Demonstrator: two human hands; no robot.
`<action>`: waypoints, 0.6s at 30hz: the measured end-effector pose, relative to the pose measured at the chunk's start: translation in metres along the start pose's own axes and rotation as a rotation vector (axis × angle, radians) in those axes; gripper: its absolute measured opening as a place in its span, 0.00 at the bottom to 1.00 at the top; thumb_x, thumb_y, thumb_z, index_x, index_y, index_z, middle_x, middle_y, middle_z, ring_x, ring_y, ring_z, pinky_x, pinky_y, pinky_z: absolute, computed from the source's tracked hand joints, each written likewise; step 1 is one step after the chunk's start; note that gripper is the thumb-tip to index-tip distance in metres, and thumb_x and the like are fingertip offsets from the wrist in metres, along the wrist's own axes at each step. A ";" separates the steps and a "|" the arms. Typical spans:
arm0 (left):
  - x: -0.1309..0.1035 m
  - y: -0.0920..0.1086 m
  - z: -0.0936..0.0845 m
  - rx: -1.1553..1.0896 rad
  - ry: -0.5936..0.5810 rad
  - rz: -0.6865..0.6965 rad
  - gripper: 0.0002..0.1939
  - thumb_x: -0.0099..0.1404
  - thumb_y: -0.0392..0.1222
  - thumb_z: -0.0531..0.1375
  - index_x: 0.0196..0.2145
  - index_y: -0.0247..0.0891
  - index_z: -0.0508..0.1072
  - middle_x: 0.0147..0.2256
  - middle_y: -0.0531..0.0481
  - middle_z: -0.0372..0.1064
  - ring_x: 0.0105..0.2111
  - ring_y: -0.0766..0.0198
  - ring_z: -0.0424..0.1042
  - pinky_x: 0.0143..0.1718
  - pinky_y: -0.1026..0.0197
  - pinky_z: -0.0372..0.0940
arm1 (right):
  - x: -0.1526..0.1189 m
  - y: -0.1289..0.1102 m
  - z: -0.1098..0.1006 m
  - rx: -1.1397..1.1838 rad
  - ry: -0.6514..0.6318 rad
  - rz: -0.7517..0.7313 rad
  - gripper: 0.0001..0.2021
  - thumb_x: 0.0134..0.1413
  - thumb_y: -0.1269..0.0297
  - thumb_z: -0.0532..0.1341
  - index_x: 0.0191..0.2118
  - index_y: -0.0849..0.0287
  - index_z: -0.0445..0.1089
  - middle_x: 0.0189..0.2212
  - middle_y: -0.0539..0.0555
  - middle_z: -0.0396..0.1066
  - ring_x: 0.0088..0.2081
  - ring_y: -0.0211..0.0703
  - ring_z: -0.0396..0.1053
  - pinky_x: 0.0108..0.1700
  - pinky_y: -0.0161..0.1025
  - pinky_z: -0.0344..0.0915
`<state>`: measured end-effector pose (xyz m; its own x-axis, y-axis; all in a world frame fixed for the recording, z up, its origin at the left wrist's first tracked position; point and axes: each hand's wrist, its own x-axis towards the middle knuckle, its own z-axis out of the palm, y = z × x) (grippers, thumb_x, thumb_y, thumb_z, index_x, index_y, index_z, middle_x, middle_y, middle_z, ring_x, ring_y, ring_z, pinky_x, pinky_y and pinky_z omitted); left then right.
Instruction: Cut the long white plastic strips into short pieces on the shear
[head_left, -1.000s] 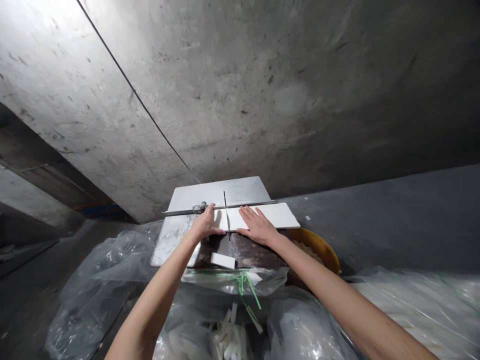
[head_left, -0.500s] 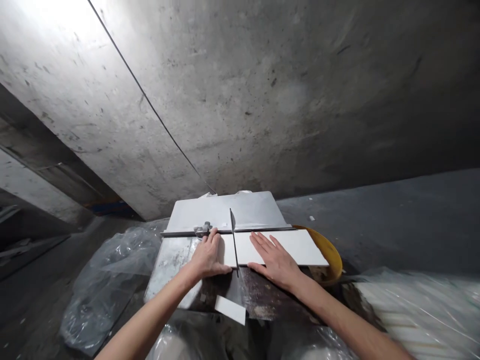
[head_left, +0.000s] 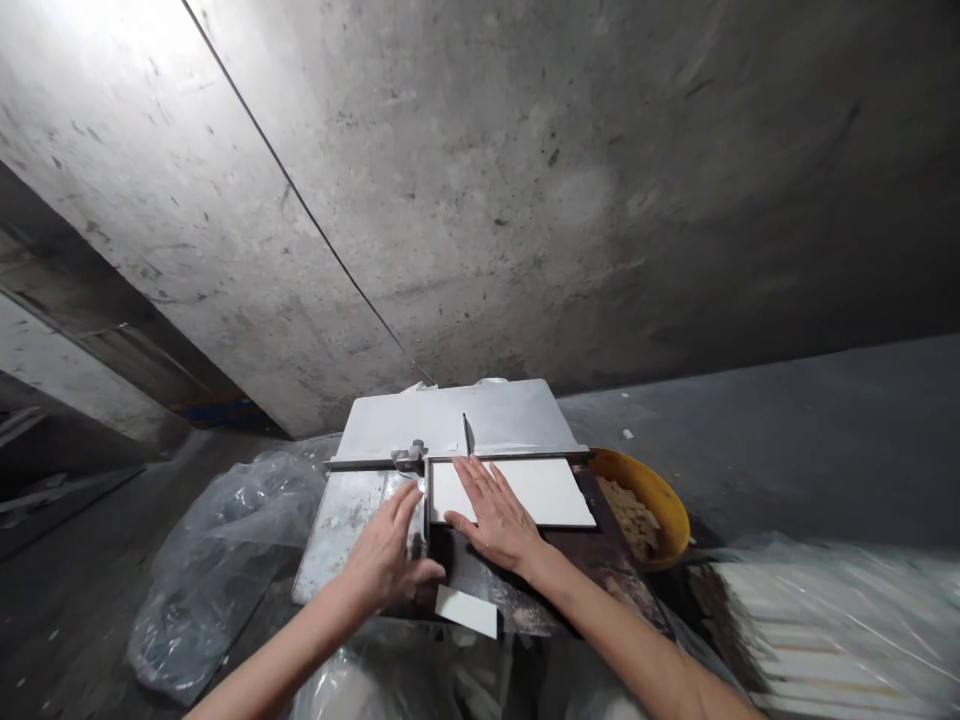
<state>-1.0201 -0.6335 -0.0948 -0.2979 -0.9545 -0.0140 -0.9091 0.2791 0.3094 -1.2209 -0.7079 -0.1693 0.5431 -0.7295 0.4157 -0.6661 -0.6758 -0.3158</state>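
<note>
A white panel (head_left: 551,490) lies flat on the saw table (head_left: 352,520), its far edge along a metal fence (head_left: 367,464) and its left end near a clamp-like stop (head_left: 409,456). My right hand (head_left: 491,515) rests on the panel's left part with fingers spread. My left hand (head_left: 388,545) is apart from the panel, over the table's left side, fingers apart and holding nothing. A thin blade (head_left: 466,432) shows beyond the fence; the rest of it is hidden by the panel. A small white offcut (head_left: 466,611) lies at the near edge of the table.
A yellow bucket (head_left: 670,500) with scraps in it stands at the table's right. Clear plastic sheeting (head_left: 217,560) lies on the left. White boards under plastic (head_left: 817,620) are at the lower right. A concrete wall (head_left: 487,200) rises behind.
The panel has moved left toward the stop, with my right hand on it. My left hand has come off the white piece by the blade and moved nearer; that piece no longer shows.
</note>
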 end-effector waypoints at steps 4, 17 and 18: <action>0.048 0.000 0.001 -0.027 -0.016 -0.035 0.60 0.48 0.58 0.71 0.67 0.41 0.40 0.67 0.33 0.33 0.62 0.42 0.54 0.55 0.46 0.63 | -0.002 0.001 -0.008 0.041 0.018 0.045 0.40 0.65 0.43 0.45 0.69 0.60 0.21 0.69 0.59 0.36 0.69 0.51 0.32 0.67 0.56 0.42; 0.131 -0.023 0.004 -0.028 -0.037 -0.112 0.62 0.44 0.56 0.73 0.66 0.40 0.42 0.63 0.36 0.51 0.59 0.43 0.59 0.56 0.52 0.59 | 0.009 0.111 -0.009 -0.231 -0.074 -0.026 0.36 0.64 0.42 0.44 0.68 0.64 0.46 0.65 0.64 0.49 0.66 0.54 0.45 0.65 0.59 0.45; 0.142 -0.027 0.003 -0.017 -0.030 -0.122 0.61 0.44 0.56 0.73 0.66 0.39 0.42 0.63 0.35 0.51 0.58 0.42 0.60 0.56 0.51 0.59 | 0.020 0.115 -0.008 -0.237 -0.089 -0.017 0.36 0.64 0.43 0.44 0.67 0.65 0.48 0.65 0.64 0.48 0.66 0.55 0.45 0.65 0.59 0.45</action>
<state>-1.0388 -0.7761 -0.1076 -0.1939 -0.9776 -0.0812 -0.9342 0.1588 0.3195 -1.2910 -0.7997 -0.1902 0.5915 -0.7316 0.3391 -0.7518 -0.6524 -0.0962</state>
